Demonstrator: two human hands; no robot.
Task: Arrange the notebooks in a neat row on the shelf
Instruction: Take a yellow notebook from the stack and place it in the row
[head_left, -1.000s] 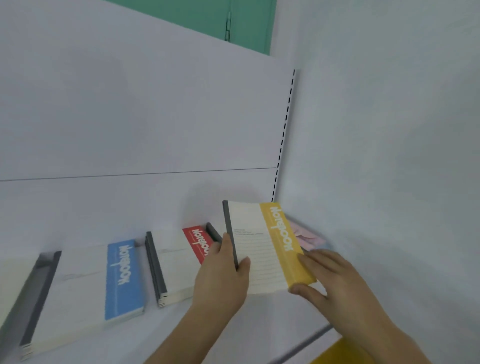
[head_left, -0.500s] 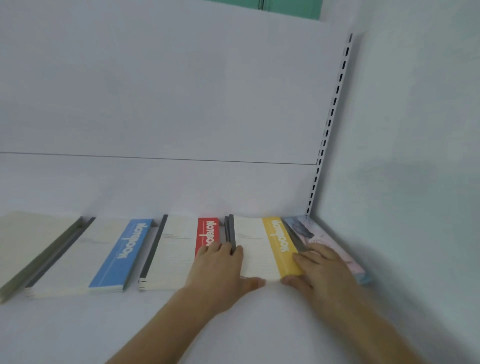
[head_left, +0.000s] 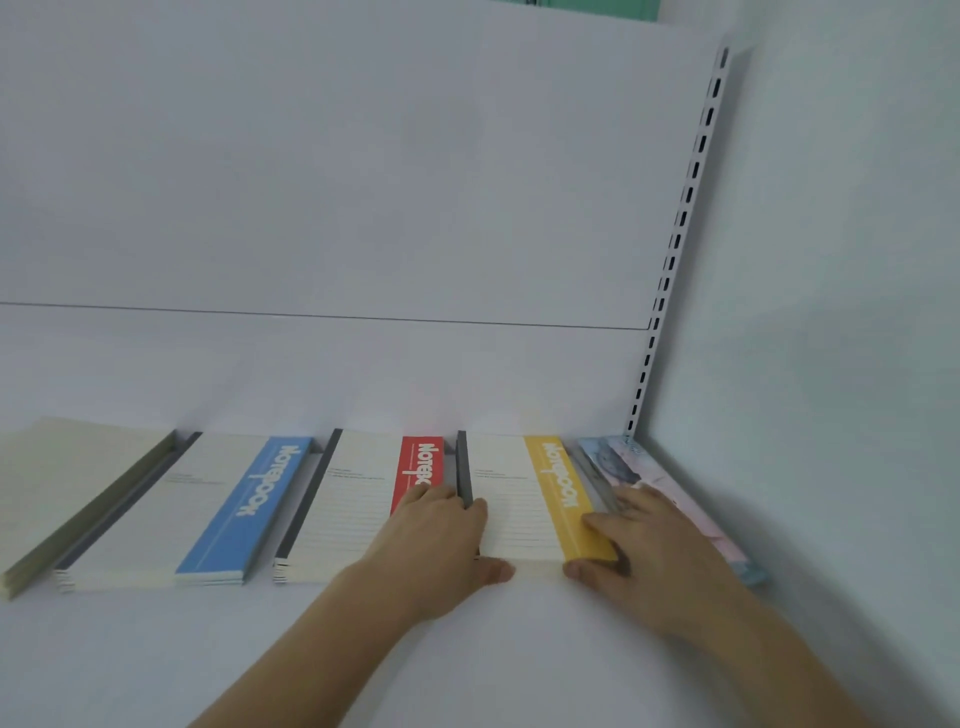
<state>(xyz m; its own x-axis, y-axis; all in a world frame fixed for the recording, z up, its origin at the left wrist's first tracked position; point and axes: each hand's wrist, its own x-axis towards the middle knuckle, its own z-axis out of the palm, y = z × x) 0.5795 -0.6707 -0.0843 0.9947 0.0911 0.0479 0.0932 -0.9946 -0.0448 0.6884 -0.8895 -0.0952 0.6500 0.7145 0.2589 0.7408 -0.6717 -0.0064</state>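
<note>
White shelf (head_left: 467, 649) and back panel fill the view, with notebooks lying flat in a row: blue notebook (head_left: 244, 509), red notebook (head_left: 363, 499), yellow notebook (head_left: 530, 493), and a pastel one (head_left: 670, 499) in the right corner. Yellow's long axis runs front to back, between the hands. The left hand (head_left: 441, 545) presses its spine side with relaxed fingers, thumb at the front edge. The right hand (head_left: 639, 551) lies across its yellow edge, thumb at the front corner; both look equally near.
</note>
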